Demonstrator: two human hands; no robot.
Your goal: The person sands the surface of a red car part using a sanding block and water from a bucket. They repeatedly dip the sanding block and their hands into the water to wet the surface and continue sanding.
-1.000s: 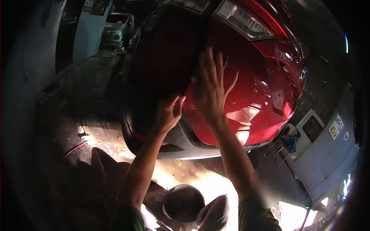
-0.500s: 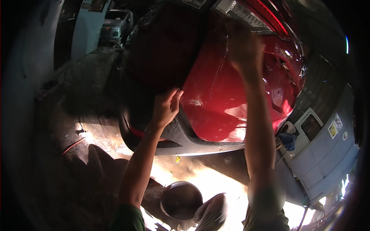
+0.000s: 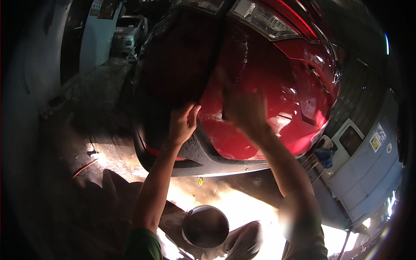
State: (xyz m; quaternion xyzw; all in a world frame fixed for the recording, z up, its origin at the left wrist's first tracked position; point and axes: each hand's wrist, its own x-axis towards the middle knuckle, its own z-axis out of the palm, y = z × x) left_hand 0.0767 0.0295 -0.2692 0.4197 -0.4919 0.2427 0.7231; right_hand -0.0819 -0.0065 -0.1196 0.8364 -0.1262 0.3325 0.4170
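In the head view, a red panel (image 3: 268, 65) of a car was seen straight ahead of both hands, bounded at its top by a clear lamp (image 3: 262, 19) and at its bottom by dark trim (image 3: 199, 145). The left hand (image 3: 182, 124) was placed at the panel's lower left edge, just above the trim; its thumb and fingertips were drawn close together, but whether anything thin was pinched between them could not be told. The right hand (image 3: 249, 110) was set in front of the panel's lower middle, up and to the right of the left one. It was blurred, so neither the spread of its fingers nor anything held could be made out. A dark patch (image 3: 225, 106) was seen just beside it, which could not be told from a shadow or a held thing.

A thin, glinting streak (image 3: 245, 54) was drawn on the panel's upper part, its long axis nearly upright, leaning slightly right at the top. The right hand was held below its lower end and was much the nearer of the two.

A round bucket (image 3: 205, 206) was stood on the floor below the car's bottom edge, beside a trousered knee (image 3: 249, 238). Its inside was dark, and its contents could not be identified.
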